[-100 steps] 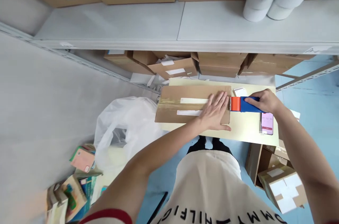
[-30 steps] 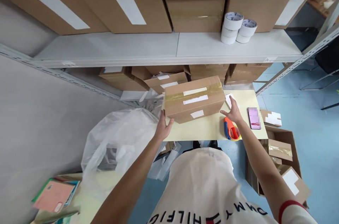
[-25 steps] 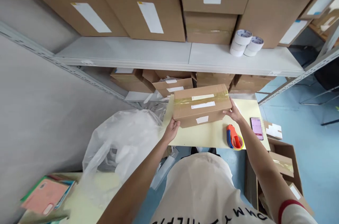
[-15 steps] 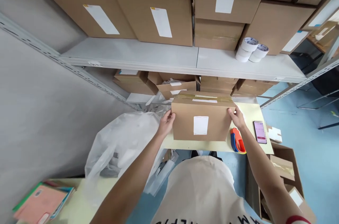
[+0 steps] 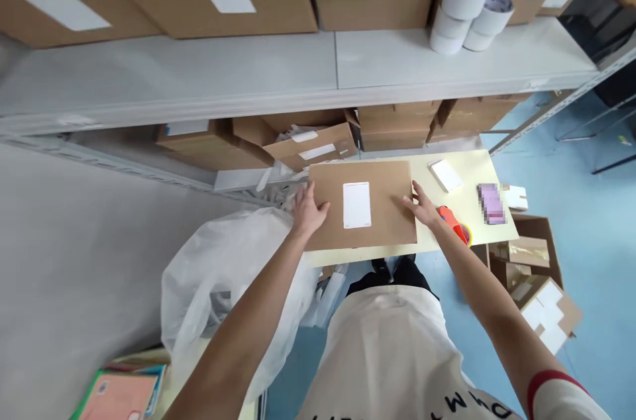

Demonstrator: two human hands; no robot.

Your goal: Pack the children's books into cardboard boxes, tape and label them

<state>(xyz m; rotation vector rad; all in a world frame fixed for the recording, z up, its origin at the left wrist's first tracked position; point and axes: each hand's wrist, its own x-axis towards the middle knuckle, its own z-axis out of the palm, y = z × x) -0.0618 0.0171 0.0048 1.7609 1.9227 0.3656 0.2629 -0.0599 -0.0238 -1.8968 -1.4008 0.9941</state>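
Where the hands are: left hand point(image 5: 309, 211) and right hand point(image 5: 423, 207) flank the cardboard box point(image 5: 381, 208), thumbs over its top; whether either grips, I can't tell.
Table point(image 5: 468, 191): pale yellow, box lying flat, tape dispenser point(image 5: 451, 220) and phone point(image 5: 491, 205) to the right.
Room: grey shelf point(image 5: 223, 65) far, plastic bag point(image 5: 248, 234) left, blue floor point(image 5: 596, 195) right.

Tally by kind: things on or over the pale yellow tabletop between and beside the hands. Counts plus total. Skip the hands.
Cardboard box: 1
Tape dispenser: 1
Phone: 1
Small white item: 1
Total: 4
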